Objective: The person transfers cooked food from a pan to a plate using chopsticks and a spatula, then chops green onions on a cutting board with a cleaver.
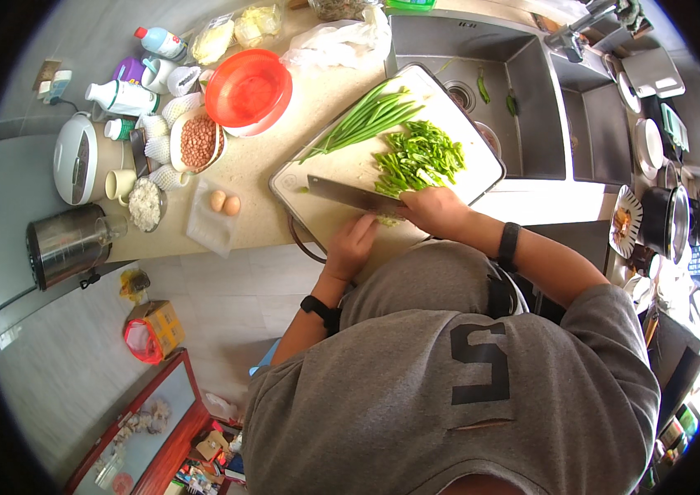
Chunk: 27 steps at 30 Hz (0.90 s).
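Observation:
My right hand [439,210] grips the handle of a cleaver [350,195], whose broad blade points left above the white cutting board [319,166]. On the board's near side my left hand [351,246] lies with its fingers close together, the fingertips close to the blade. Small pale-green chopped bits [389,221] show beside those fingertips; whether the fingers pin anything is hidden. Beyond the blade sits a heap of sliced green peppers [421,154]. A bunch of long green stalks, likely scallions or garlic shoots [368,120], lies diagonally across the board's far left.
A steel sink [538,117] adjoins the board's far right. To the left are two eggs [225,202] on a plastic tray [209,230], a red colander [249,90], a bowl of peanuts [198,142] and a rice cooker [87,161]. A plastic bag [344,40] lies behind.

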Each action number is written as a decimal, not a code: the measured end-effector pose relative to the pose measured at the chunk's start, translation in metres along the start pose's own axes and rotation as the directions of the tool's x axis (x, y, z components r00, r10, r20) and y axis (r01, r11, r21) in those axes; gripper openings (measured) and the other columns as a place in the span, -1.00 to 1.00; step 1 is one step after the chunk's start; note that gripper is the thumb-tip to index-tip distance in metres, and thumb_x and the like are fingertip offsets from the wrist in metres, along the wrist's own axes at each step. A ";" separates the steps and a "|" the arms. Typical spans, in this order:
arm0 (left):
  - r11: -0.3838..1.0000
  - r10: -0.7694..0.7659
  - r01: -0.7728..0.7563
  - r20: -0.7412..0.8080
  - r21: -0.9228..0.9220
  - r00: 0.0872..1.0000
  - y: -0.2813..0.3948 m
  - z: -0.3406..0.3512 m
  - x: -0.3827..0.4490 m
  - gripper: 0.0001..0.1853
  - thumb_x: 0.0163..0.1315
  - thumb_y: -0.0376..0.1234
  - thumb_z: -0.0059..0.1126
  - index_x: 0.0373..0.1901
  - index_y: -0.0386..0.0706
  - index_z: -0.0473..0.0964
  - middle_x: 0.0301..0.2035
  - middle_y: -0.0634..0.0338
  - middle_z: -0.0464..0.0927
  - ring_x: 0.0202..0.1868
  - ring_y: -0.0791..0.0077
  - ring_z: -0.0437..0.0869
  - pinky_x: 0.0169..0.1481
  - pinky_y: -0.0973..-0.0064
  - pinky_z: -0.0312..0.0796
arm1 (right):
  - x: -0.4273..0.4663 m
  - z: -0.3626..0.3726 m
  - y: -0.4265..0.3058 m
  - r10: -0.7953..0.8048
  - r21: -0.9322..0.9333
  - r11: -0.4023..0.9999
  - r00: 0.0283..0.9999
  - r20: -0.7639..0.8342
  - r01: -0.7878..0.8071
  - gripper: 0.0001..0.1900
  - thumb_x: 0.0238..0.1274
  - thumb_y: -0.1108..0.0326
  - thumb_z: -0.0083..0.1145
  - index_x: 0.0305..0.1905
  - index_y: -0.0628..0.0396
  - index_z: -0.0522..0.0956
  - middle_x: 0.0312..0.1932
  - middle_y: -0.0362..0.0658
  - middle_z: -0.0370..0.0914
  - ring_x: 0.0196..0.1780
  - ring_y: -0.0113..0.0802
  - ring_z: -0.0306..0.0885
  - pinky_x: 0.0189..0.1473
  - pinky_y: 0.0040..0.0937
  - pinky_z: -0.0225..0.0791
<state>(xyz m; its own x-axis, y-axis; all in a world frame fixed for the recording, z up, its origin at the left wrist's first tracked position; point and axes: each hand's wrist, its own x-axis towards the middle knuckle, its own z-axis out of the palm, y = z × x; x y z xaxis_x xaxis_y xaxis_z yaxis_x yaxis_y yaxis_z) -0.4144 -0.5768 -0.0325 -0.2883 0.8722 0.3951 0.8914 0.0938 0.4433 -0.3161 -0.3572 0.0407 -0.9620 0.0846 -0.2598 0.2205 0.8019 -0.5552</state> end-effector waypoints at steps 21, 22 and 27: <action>0.993 -0.112 0.112 0.001 -0.030 0.994 0.010 0.000 0.018 -0.77 0.19 -0.46 0.11 -0.11 -0.24 0.57 -0.15 0.08 0.59 -0.08 0.12 0.64 -0.02 0.26 0.56 | -0.018 -0.030 0.007 -0.012 -0.054 0.998 1.000 0.001 0.012 -0.72 0.44 0.07 0.09 -0.26 0.06 0.54 -0.53 0.05 0.58 -0.38 0.13 0.61 -0.30 0.04 0.46; 0.986 -0.155 0.156 0.018 -0.050 0.988 0.011 0.001 0.022 -0.77 0.20 -0.47 0.10 -0.10 -0.24 0.56 -0.16 0.07 0.58 -0.09 0.10 0.63 -0.01 0.25 0.55 | -0.019 -0.032 0.008 -0.037 -0.078 0.996 0.999 -0.033 0.034 -0.72 0.44 0.09 0.11 -0.28 0.08 0.53 -0.55 0.04 0.56 -0.41 0.12 0.59 -0.33 0.04 0.45; 0.934 -0.316 0.290 -0.104 -0.207 0.943 0.022 -0.008 0.022 -0.78 0.23 -0.48 0.20 -0.08 -0.19 0.57 -0.12 0.04 0.58 -0.04 0.05 0.60 0.04 0.19 0.50 | -0.030 -0.044 0.020 -0.084 -0.156 0.985 0.996 -0.023 0.079 -0.73 0.45 0.08 0.07 -0.23 0.05 0.52 -0.48 0.06 0.60 -0.36 0.14 0.61 -0.34 0.06 0.44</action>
<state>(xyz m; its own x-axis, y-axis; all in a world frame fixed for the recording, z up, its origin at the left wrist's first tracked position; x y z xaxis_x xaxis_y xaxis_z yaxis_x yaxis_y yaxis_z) -0.4037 -0.5594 -0.0077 -0.5898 0.7430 0.3164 0.6771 0.2414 0.6952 -0.2902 -0.3175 0.0725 -0.9805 0.0307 -0.1943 0.1158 0.8886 -0.4439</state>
